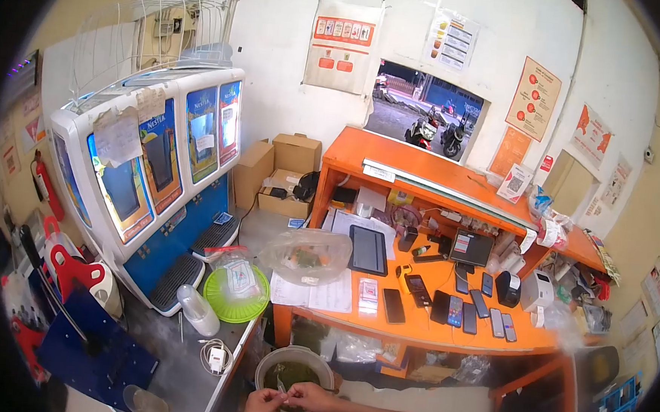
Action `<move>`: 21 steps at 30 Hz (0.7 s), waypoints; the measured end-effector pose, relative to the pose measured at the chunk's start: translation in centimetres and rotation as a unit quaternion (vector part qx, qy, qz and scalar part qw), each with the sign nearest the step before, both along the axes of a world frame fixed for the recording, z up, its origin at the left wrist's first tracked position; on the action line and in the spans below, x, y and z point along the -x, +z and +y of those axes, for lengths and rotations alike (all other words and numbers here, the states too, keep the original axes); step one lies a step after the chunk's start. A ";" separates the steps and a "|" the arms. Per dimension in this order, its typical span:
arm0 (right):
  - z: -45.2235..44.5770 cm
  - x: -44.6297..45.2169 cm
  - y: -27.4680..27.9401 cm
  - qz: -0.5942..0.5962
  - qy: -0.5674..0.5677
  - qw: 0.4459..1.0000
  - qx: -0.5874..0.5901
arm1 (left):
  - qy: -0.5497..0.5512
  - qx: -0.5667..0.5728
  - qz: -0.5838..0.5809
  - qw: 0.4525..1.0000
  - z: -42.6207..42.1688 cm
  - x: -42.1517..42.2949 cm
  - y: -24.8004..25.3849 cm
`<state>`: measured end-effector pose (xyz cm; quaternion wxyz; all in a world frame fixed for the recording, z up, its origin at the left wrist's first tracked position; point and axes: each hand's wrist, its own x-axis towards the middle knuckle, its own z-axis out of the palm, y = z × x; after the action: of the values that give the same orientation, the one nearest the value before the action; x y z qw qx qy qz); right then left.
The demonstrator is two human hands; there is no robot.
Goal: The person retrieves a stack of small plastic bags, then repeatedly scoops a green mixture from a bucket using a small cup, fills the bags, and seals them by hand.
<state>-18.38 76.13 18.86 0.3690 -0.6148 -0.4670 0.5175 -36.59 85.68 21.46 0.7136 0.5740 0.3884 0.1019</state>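
At the bottom of the head view, my left hand (261, 407) and my right hand (309, 397) meet with fingertips pinched together. Between them is a small pale thing, too small to make out. Both hands are over the near part of a round tub (265, 366), which holds a green, leafy-looking mass (293, 373). The tub stands low, between the grey counter and the orange desk.
An orange desk (428, 324) carries several phones, a tablet (368, 250) and a clear plastic bag (308, 257). On the grey counter (185, 356) at left are a green basket (234, 310), a white bottle (197, 311) and a drink dispenser (128, 228).
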 end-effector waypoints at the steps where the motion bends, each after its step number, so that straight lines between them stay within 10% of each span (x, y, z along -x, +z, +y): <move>1: 0.0 -0.1 0.3 0.080 -0.009 0.996 0.050 | 0.000 -0.002 -0.002 1.000 0.3 0.1 -0.3; 4: -0.2 0.1 1.9 0.138 0.010 0.986 0.093 | -0.007 0.035 -0.022 0.999 1.0 0.6 0.1; 6: -0.2 0.4 2.7 0.118 0.037 0.988 0.088 | -0.136 -0.186 0.069 0.971 1.3 0.9 1.3; 9: -0.3 0.9 2.7 -0.117 0.164 0.975 -0.090 | -0.233 -0.234 0.070 0.941 1.6 0.8 0.8; 14: -0.1 1.5 2.3 -0.281 0.000 0.956 -0.080 | -0.203 -0.286 0.240 0.905 0.4 -0.4 2.1; 19: -0.3 0.8 3.4 -0.199 0.052 0.978 -0.013 | -0.203 -0.190 0.214 0.936 -0.6 -0.6 4.6; 21: -0.2 0.8 3.6 -0.188 0.045 0.981 -0.025 | -0.238 -0.362 0.227 0.872 -0.3 -0.1 3.7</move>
<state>-19.22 75.96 22.48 0.2660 -0.6699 -0.5681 0.3972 -36.49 85.37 25.15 0.3509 0.8745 0.3271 -0.0711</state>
